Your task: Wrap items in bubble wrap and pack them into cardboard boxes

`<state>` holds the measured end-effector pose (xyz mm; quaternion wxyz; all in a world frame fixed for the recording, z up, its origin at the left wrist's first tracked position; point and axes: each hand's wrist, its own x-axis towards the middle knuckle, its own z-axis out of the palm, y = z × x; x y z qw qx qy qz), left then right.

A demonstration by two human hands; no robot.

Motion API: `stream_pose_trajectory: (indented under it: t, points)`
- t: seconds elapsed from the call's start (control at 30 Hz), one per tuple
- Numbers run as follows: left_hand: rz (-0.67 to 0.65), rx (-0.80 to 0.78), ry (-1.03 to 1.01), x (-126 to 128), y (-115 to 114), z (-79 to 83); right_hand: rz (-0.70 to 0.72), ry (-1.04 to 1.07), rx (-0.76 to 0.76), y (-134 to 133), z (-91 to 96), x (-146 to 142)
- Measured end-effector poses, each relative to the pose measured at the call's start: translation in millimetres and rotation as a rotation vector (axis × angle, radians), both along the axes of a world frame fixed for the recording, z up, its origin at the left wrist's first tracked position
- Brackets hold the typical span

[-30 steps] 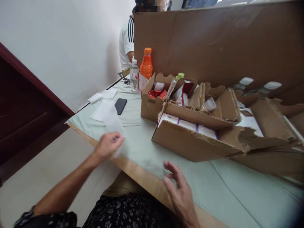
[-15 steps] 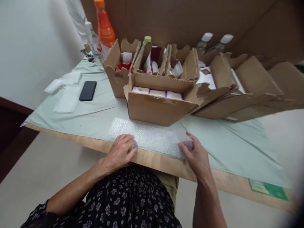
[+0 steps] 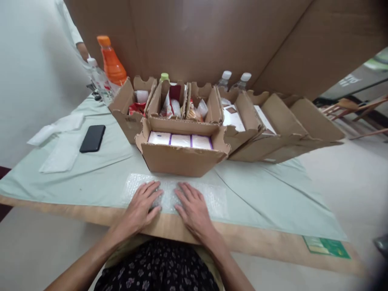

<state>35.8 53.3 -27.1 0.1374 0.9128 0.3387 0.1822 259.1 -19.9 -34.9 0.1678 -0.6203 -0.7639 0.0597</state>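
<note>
A clear strip of bubble wrap [image 3: 216,198] lies flat along the front of the cloth-covered table, in front of a cardboard box [image 3: 182,159]. My left hand [image 3: 142,206] rests on its left half, fingers stretched out. Beside it, my right hand [image 3: 194,206] lies on the middle of the strip with its fingers spread. Neither hand grips anything, and a small gap of bubble wrap shows between them. In the box, white packs with purple edges [image 3: 181,140] stand side by side.
Behind stand several open cardboard boxes [image 3: 121,121] holding packaged goods. At left are a black phone [image 3: 92,138], folded white sheets [image 3: 60,153], an orange bottle [image 3: 112,66] and a clear bottle [image 3: 98,79]. A green card [image 3: 327,246] lies at the front right edge.
My right hand has left the right end of the bubble wrap, moved left to its middle and flattened out. My left hand stays on the left part. The camera view has shifted.
</note>
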Motion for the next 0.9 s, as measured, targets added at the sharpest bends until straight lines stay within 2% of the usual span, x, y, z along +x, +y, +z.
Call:
stream_pose_trajectory:
  t: [0.1, 0.17, 0.23, 0.3, 0.37, 0.5, 0.57, 0.63, 0.7, 0.8, 0.9]
  points:
    - [-0.032, -0.054, -0.097, -20.6, 6.4, -8.1, -0.221, -0.098, 0.06, -33.1, -14.1, 64.9]
    - [0.048, -0.047, -0.173, -31.9, 12.4, -8.8, -0.424, -0.122, 0.111, -53.0, -17.5, 106.1]
    - [0.198, 0.004, -0.203, -41.2, 20.9, -8.1, -0.586, -0.112, 0.151, -61.1, -17.1, 129.5]
    - [0.354, 0.065, -0.158, -48.4, 30.5, -7.9, -0.654, -0.084, 0.157, -55.2, -15.6, 131.6]
    - [0.458, 0.082, -0.069, -52.7, 38.0, -8.0, -0.652, -0.035, 0.133, -39.7, -14.1, 118.3]
    - [0.51, 0.031, -0.023, -48.6, 35.4, -2.1, -0.582, 0.18, 0.082, -16.8, -5.5, 87.9]
    - [0.531, -0.052, -0.067, -40.3, 26.7, 4.4, -0.616, 0.342, 0.053, -20.3, 4.9, 85.0]
    - [0.531, -0.163, -0.098, -28.9, 17.8, 10.1, -0.719, 0.482, 0.03, -31.3, 17.4, 91.9]
    - [0.484, -0.202, -0.085, -16.5, 12.0, 13.1, -0.828, 0.554, 0.018, -44.5, 28.1, 104.7]
    - [0.43, -0.066, -0.048, -0.8, 8.2, 16.1, -0.937, 0.528, 0.012, -60.7, 35.9, 124.2]
    - [0.414, 0.054, -0.139, 9.0, 1.0, 25.0, -0.984, 0.44, 0.008, -69.0, 39.7, 131.6]
